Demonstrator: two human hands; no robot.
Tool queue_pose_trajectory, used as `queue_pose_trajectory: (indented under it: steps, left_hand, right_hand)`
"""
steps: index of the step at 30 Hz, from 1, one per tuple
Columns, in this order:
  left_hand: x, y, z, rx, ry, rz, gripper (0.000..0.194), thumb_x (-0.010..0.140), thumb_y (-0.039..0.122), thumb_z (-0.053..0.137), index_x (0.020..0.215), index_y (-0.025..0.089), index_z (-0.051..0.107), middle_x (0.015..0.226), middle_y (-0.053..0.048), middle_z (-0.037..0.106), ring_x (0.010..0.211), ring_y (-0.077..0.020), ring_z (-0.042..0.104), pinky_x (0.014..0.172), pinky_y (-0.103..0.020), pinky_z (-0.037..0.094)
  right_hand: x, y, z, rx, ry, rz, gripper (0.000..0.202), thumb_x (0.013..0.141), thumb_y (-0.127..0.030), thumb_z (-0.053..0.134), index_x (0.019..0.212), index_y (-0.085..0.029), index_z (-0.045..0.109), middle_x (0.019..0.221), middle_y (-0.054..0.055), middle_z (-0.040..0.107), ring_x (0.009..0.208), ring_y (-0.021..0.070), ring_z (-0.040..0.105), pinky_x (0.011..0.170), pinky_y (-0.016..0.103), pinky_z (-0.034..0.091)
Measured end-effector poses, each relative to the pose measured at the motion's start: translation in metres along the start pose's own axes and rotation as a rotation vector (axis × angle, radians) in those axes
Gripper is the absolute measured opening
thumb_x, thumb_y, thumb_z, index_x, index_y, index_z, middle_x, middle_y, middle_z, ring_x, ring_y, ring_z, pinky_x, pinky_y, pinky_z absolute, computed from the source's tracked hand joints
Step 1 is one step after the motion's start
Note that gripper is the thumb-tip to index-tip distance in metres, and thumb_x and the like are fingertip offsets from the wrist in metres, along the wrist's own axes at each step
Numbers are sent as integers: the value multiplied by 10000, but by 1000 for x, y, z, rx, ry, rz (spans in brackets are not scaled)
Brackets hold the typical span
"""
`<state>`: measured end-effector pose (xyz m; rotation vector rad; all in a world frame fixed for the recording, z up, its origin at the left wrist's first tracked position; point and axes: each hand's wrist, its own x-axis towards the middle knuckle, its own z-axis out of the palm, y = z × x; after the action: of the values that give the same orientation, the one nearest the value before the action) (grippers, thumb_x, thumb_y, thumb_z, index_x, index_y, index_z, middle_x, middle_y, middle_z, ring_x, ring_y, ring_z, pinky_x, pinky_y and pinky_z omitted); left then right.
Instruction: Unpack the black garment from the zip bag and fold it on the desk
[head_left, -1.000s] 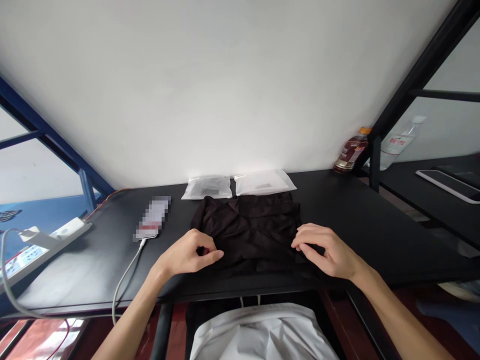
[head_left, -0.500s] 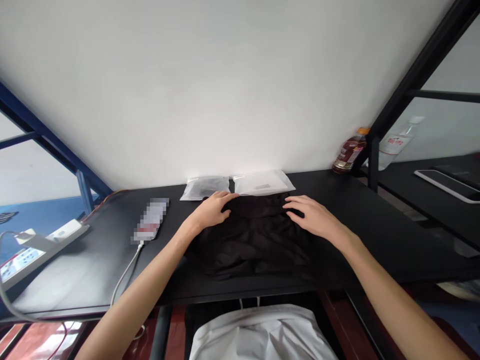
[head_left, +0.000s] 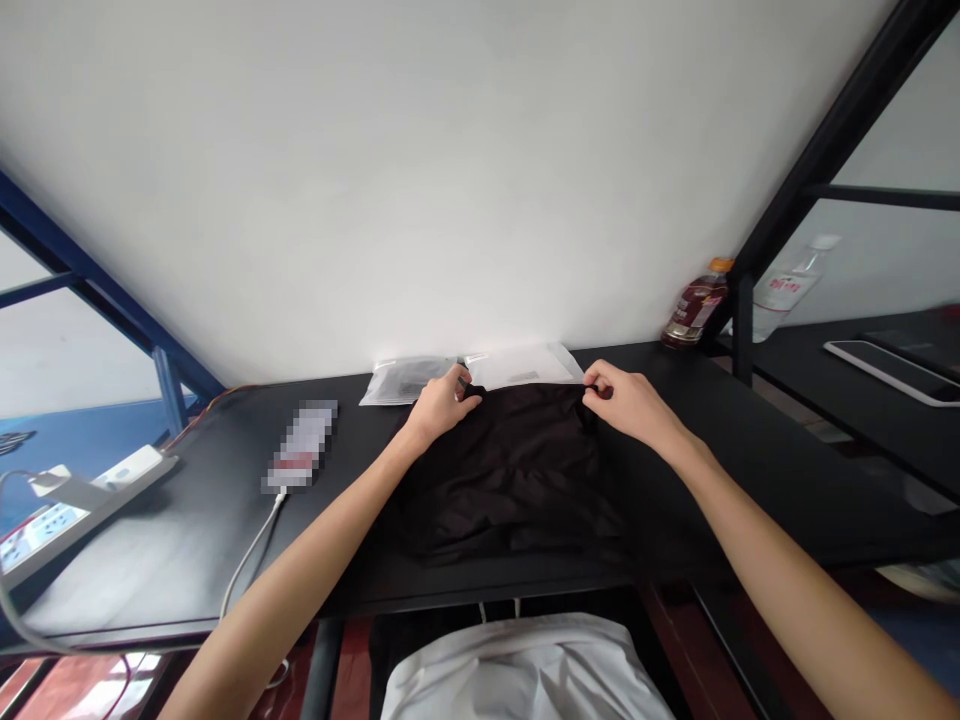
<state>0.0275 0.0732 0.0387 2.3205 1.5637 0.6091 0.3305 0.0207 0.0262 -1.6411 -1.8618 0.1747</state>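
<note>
A black cloth garment (head_left: 517, 470) lies wrinkled on the black desk in front of me; its exact kind cannot be made out. My left hand (head_left: 444, 400) pinches the far left corner of the garment between thumb and fingers. At the far right corner, my right hand (head_left: 619, 395) grips the edge in the same way. Between the two hands the far edge runs nearly straight. Just behind that edge lie two frosted plastic bags, a greyish one (head_left: 405, 379) on the left and a whiter one (head_left: 517, 362) on the right, partly covered by the cloth.
To the left, a phone (head_left: 304, 445) is plugged into a white cable (head_left: 251, 560). A white power strip (head_left: 90, 510) sits by the desk's left side. A dark drink bottle (head_left: 696, 308) stands by the wall, near a clear bottle (head_left: 787, 292) beyond the black frame (head_left: 742, 320).
Both hands have closed from loose, spread fingers into pinches on the garment's far corners. The far edge is now raised slightly and pulled straighter.
</note>
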Motion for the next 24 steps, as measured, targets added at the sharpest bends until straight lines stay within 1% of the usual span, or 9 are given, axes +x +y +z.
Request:
queue_pose_trajectory:
  steps: [4,7,10,12,14,16,18,21,24]
  left_hand:
    - [2,4,10,77,10,-20,268,831,242,749,1051,215,599,876,-26,694,843,-248,688,748,-322,503]
    - [0,3,14,84,-8,-19,203,838,233,742,999,215,620,832,-24,691,816,-251,695,728,-322,511]
    - [-6,2,13,82,-22,-1,187,856,205,708,1030,217,640,802,-14,695,805,-239,704,749,-322,531]
    - [-13,2,10,82,-11,15,233,868,188,681,1097,215,645,919,-38,726,896,-243,714,822,-333,545]
    - [-23,3,6,81,10,59,250,894,214,650,1143,219,652,1083,-66,732,1029,-259,703,910,-357,544]
    - [-36,3,1,68,10,141,245,935,290,615,1166,232,671,1185,-70,723,1118,-269,685,981,-380,535]
    - [-51,2,-3,55,-27,235,309,973,390,575,1219,236,681,1275,-80,706,1201,-279,662,1049,-409,513]
    - [-72,-2,-7,73,-133,302,512,997,542,517,1382,221,620,1493,-122,576,1405,-322,518,1165,-485,417]
    - [-86,-6,-7,107,-236,284,643,998,633,462,1509,246,510,1621,-129,414,1509,-360,360,1215,-554,326]
  right_hand:
    - [3,12,11,-113,-84,69,75,749,-252,592,798,-279,642,689,-18,689,632,189,627,561,274,398]
    - [1,20,19,-149,-145,76,103,761,-242,601,791,-274,693,753,1,723,694,201,665,595,283,442]
    - [0,24,22,-158,-145,63,166,789,-241,596,858,-266,745,913,46,756,859,243,699,709,323,511]
    - [-1,22,22,-172,-109,44,234,808,-231,584,956,-257,764,1050,76,757,985,279,690,806,371,540]
    - [-3,15,20,-167,-48,-10,287,839,-223,560,1037,-251,765,1134,89,748,1044,298,677,882,421,550]
    - [-7,2,19,-114,-5,-112,301,896,-244,523,1080,-253,761,1148,87,752,1054,296,679,943,454,550]
    - [-15,-14,21,-26,-26,-239,317,957,-308,494,1128,-254,756,1168,83,758,1108,290,678,1027,472,525]
    - [-30,-37,27,26,-155,-330,401,1005,-383,466,1285,-230,708,1372,106,681,1313,289,591,1136,480,453]
    - [-43,-51,37,-20,-357,-336,515,1003,-494,490,1460,-273,579,1562,91,515,1479,310,412,1202,542,355]
